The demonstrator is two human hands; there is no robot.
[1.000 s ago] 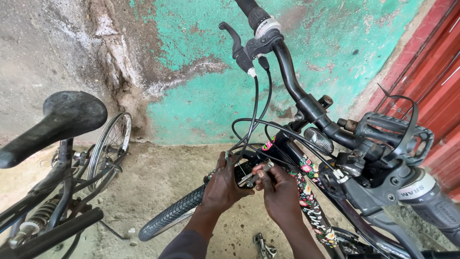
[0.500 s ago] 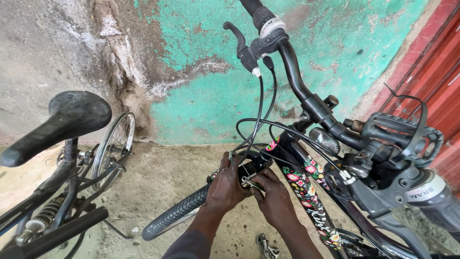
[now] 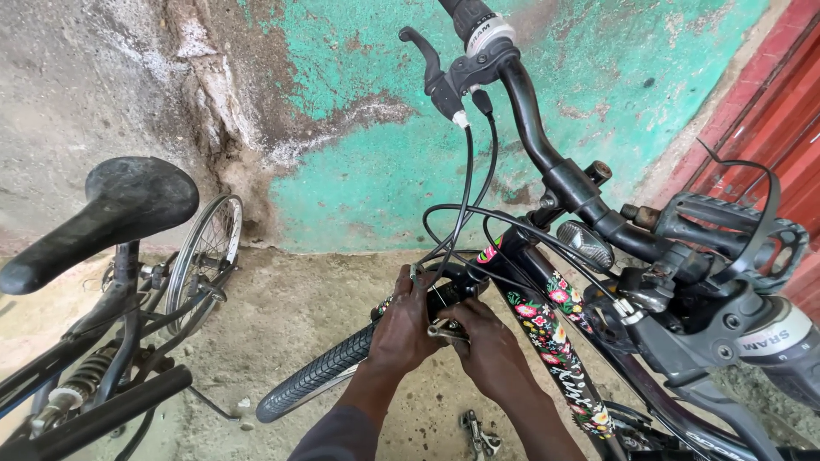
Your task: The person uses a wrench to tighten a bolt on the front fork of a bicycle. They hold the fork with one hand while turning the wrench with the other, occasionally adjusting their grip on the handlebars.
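Note:
A black bicycle with a flowered frame tube (image 3: pixel 555 341) stands in front of me, its handlebar (image 3: pixel 547 162) running up and across. My left hand (image 3: pixel 406 320) wraps around the front brake (image 3: pixel 440 294) just above the front tyre (image 3: pixel 320 371). My right hand (image 3: pixel 487 346) pinches a small metal brake part (image 3: pixel 444 329) right beside it. Thin black cables (image 3: pixel 465 205) drop from the brake lever (image 3: pixel 431 64) down to the spot where both hands meet.
A second bicycle stands at the left with a black saddle (image 3: pixel 102 213) and a spoked wheel (image 3: pixel 205 256). A peeling green and grey wall (image 3: pixel 342 128) is close behind. A red metal door (image 3: pixel 769 128) is at the right. A loose metal part (image 3: pixel 478 435) lies on the concrete floor.
The view has shifted slightly, so the handlebar and saddle sit a little lower. Both hands stay at the front brake, with the right hand working a bit lower on the metal part.

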